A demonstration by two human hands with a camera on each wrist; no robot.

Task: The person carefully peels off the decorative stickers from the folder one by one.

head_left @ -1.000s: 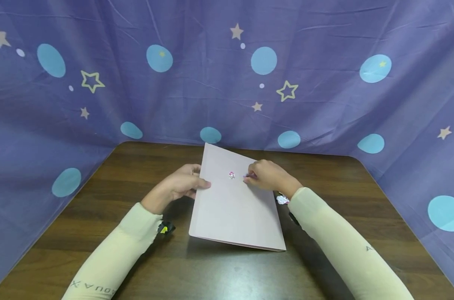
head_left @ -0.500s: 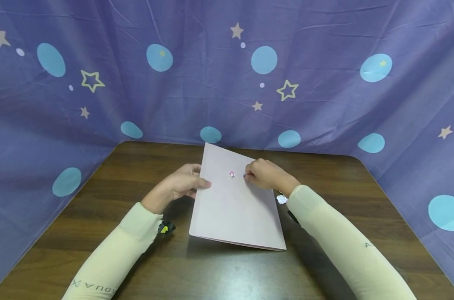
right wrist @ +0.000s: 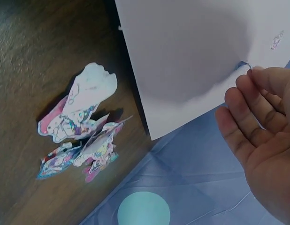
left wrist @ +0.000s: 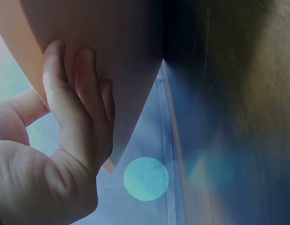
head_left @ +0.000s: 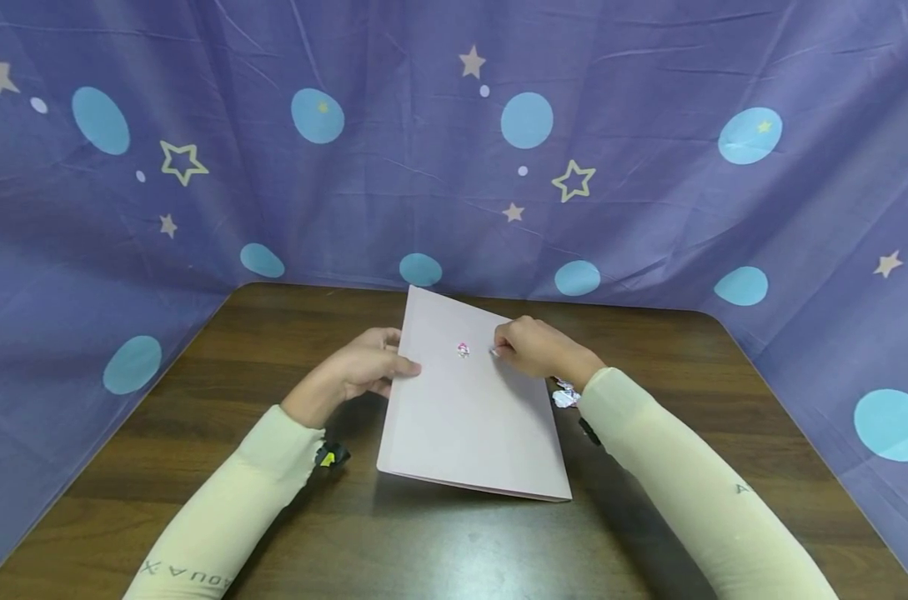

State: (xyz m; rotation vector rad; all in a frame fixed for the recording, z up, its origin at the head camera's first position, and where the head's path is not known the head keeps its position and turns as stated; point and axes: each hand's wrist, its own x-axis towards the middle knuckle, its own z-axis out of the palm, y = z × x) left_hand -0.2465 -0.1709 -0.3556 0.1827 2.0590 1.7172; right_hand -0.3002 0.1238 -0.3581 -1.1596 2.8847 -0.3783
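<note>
My left hand (head_left: 363, 364) grips the left edge of a pale folder (head_left: 469, 433), thumb on the front and fingers spread behind it, as the left wrist view shows. The folder leans at a slant over the table. My right hand (head_left: 538, 347) pinches a small bluish sticker (right wrist: 242, 64) between thumb and forefinger, right at the folder's front surface. Most of that sticker is covered by the fingertips in the head view. To its left, a small pink and white sticker (head_left: 464, 351) lies flat on the folder.
Several loose cut-out stickers (right wrist: 91, 91) with colourful cartoon prints lie on the wooden table (head_left: 273, 517), just right of the folder and partly behind the right wrist. A blue curtain (head_left: 423, 167) with stars and dots hangs behind the table's far edge.
The right hand has shifted very slightly at the folder, and the bit of sticker showing at its fingertips looks paler than before. The left hand and folder have stayed in place.
</note>
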